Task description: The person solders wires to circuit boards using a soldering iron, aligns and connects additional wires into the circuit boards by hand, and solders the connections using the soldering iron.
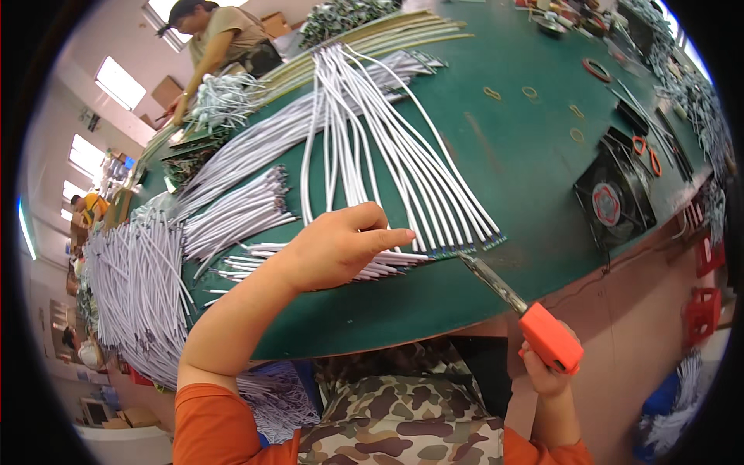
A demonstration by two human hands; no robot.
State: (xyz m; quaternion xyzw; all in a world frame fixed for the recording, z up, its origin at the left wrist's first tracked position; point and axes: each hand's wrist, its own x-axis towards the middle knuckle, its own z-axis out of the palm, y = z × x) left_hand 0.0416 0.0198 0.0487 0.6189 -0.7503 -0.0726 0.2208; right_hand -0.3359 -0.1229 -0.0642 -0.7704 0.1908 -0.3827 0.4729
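Note:
In my right hand (pixel 546 373) is a soldering iron (pixel 550 339) with an orange, gun-like handle, my fingers wrapped round it. Its metal tip reaches up and left to the bared, coloured ends of a row of white cables (pixel 411 182). Over the near part of these cables hangs my left hand (pixel 341 244), one finger stretched toward the tip and another bent at the knuckle. Whatever its fingertips pinch is hidden. The cables fan out toward me from a bunched far end. Beneath and beside my left wrist lie shorter white cables (pixel 260 267).
Bundles of white cables (pixel 139 287) cover the left of the green table (pixel 511 163). A black fan (pixel 612 201) stands at the right edge, beside orange-handled scissors (pixel 651 155). Rubber bands (pixel 530 92) lie farther back. Another person (pixel 217 39) works across the table at the far left.

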